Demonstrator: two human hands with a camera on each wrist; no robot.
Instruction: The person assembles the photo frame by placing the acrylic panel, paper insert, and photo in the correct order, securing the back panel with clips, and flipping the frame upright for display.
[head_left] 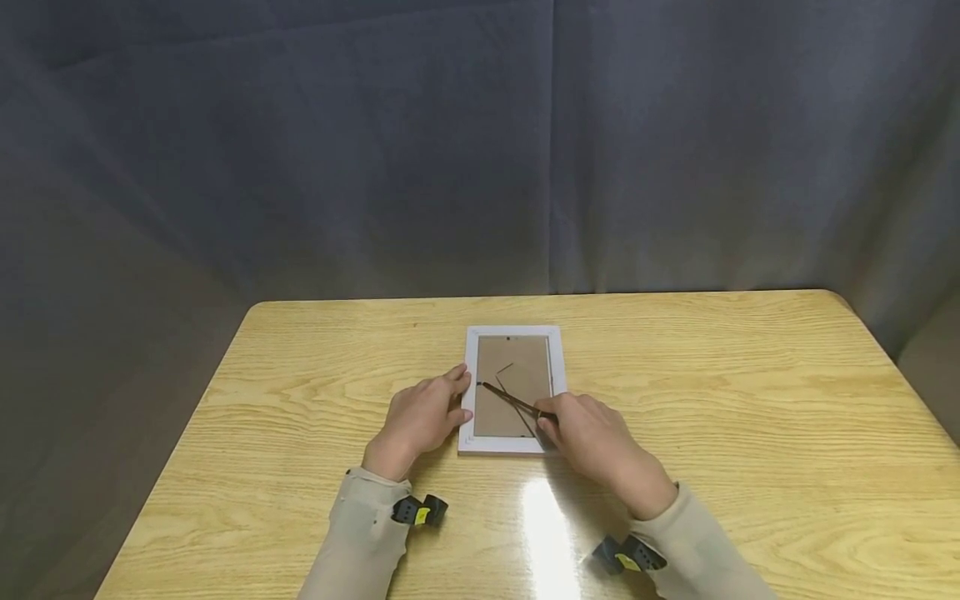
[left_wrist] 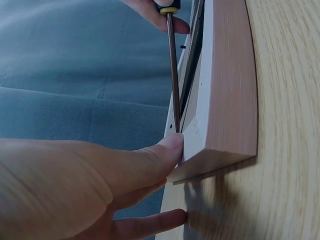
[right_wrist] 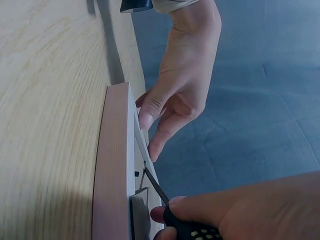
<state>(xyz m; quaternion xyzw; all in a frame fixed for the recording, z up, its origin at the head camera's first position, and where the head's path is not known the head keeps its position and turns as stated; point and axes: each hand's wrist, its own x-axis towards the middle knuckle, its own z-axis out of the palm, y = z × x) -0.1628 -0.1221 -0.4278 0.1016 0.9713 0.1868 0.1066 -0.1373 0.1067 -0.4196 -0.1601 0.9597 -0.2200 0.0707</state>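
A picture frame point(head_left: 512, 446) with a white back and pinkish side lies on the wooden table, its brown backing board point(head_left: 517, 354) facing up. Along the frame's left edge rests my left hand point(head_left: 422, 414), thumb and fingers touching the border with no curl round it. My right hand point(head_left: 588, 433) grips a screwdriver point(right_wrist: 157, 186) by its black handle, partly hidden in the palm. Its shaft slants across the backing, and the tip meets the left inner edge near a small dark tab point(head_left: 479, 383). A stand flap point(right_wrist: 141, 212) rises slightly from the backing.
The wooden table point(head_left: 712, 400) spreads out on both sides of the frame, with a bright glare patch near the front. Dark grey curtains point(head_left: 405, 150) hang behind and beside it. Black wrist devices point(head_left: 420, 510) sit on both sleeves.
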